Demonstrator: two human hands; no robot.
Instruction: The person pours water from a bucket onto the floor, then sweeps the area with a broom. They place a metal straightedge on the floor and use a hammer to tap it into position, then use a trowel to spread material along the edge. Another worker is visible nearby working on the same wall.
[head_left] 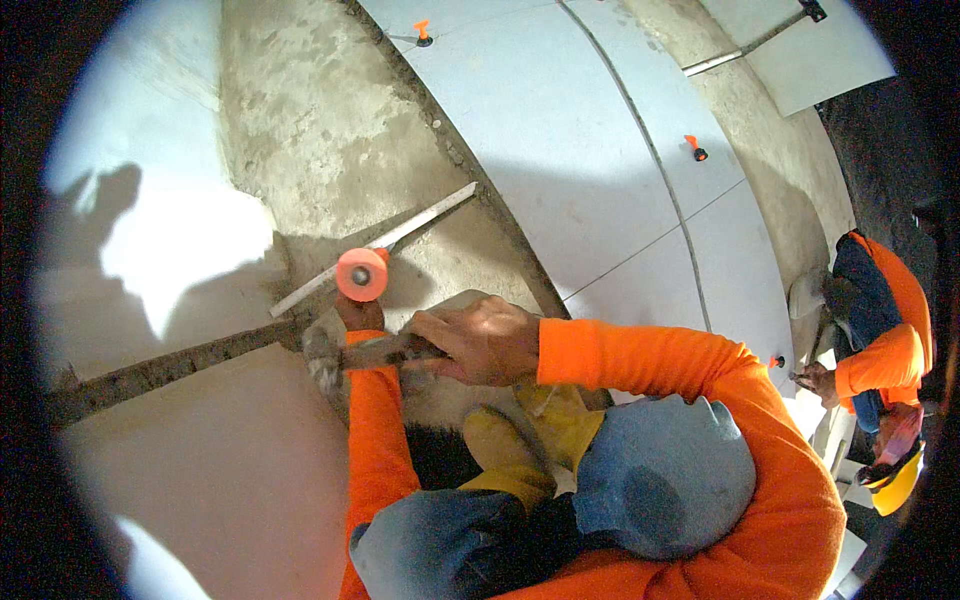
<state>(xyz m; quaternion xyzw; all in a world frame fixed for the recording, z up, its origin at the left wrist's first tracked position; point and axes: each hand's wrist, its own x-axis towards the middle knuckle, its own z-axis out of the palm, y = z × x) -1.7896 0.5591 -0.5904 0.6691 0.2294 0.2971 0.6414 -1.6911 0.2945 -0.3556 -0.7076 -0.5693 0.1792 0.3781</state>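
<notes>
My left hand (360,313) is closed below a round orange guard with a metal centre, which looks like the top of a chisel (361,274). Its blade end is hidden under the guard. My right hand (487,338) grips the handle of a hammer (325,357), whose head is smeared by motion. The hammer crosses over my left wrist, a little nearer than the chisel. Beneath the chisel, a narrow pale strip (430,215) lies slantwise over the rough concrete floor (310,120).
Large pale tiles (590,170) lie to the right, with orange levelling clips (695,148) in their joints. Another tile (210,470) lies near left, beside a rough mortar-edged gap (170,370). At far right, a person in orange sleeves (880,360) crouches by the tiles.
</notes>
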